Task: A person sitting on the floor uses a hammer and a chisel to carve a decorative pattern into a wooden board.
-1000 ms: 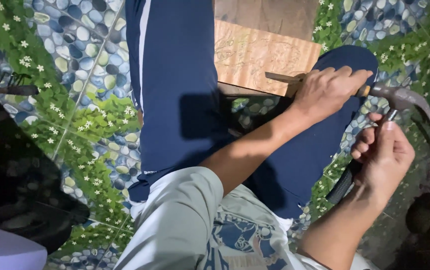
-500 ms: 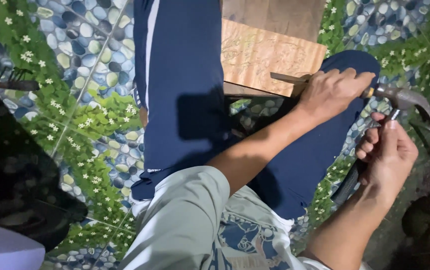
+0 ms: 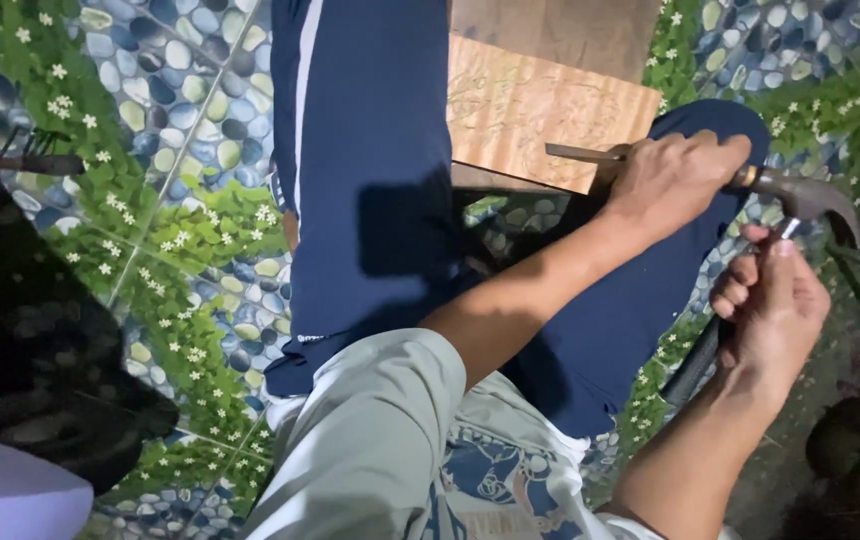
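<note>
Head view is looking down past your grey sleeve and navy trousers to a floor covering printed with pebbles, leaves and small white flowers. Your left hand is reaching across your body and closing in a fist around a chisel, its thin blade pointing left and lying flat against the near right corner of a pale wooden board. That board is resting between your legs, just beyond your left knee, with a darker panel lying behind it. Your right hand is sitting just below and to the right of the left one, fingers curling tightly around the dark handle of a hammer. The hammer's metal claw head is sticking up above your right fingers and is sitting right at the butt end of the chisel, where a brass-coloured ring is showing beside your left knuckles; you cannot tell whether head and chisel are actually touching. Both hands are close together, over your right thigh. At the far left edge, a dark tool is lying on the floor, well apart from both hands.
</note>
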